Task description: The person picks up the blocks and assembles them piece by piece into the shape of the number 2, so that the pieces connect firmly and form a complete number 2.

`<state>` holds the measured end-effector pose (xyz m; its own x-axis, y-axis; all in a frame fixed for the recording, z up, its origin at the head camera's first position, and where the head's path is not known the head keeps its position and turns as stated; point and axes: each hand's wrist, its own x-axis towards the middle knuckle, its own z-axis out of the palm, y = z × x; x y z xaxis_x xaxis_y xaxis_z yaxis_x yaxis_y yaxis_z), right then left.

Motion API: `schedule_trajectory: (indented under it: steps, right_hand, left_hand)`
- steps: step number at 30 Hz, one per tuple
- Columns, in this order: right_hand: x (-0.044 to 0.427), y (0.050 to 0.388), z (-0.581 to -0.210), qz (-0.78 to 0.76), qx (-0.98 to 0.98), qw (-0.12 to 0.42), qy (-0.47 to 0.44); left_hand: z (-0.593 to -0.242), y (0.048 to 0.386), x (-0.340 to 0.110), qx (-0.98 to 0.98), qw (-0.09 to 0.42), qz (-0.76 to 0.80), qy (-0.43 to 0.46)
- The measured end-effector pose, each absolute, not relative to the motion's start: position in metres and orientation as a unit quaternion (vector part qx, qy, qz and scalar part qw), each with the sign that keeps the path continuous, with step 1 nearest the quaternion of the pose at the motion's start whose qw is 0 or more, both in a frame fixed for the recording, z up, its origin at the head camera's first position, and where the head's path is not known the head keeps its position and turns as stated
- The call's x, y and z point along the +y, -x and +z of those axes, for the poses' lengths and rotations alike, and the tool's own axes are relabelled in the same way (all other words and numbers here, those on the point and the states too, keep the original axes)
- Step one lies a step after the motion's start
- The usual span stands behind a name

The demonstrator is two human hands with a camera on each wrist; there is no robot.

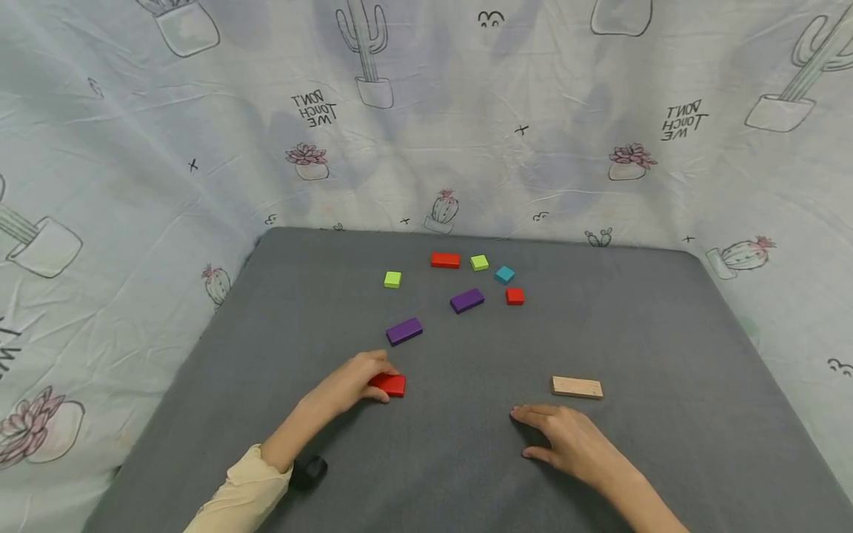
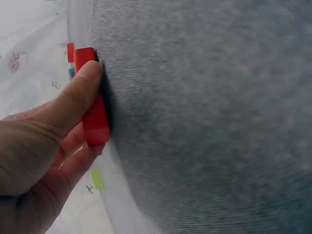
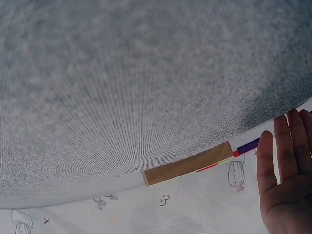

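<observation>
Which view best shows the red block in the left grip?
The left wrist view: the red block looks largest there, both ends showing, though the left grip covers part. The head view shows it smaller and partly covered; in the right wrist view I cannot identify it.

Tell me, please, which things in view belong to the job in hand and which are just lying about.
In the job, judging by the hands:
red block, gripped by the left hand

Seemingly just lying about, untouched:
wooden block, near the empty right hand
two purple blocks
two green blocks
teal block
far red block
small red block
</observation>
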<state>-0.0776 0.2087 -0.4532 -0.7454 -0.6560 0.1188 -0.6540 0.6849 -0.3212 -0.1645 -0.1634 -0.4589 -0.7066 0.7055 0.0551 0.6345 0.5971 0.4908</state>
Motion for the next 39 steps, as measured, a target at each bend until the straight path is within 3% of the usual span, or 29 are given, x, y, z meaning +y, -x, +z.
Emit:
schedule_trajectory:
  steps: [21, 39]
  right_hand:
    - [0.212, 0.079, -0.445, -0.183, 0.920, 0.012, 0.347]
    - [0.211, 0.080, -0.446, -0.182, 0.919, 0.015, 0.349]
  left_hand:
    - [-0.434, 0.169, -0.137, 0.901, 0.059, 0.268, -0.336]
    - [-0.427, 0.171, -0.101, 0.884, 0.073, 0.291, -0.359]
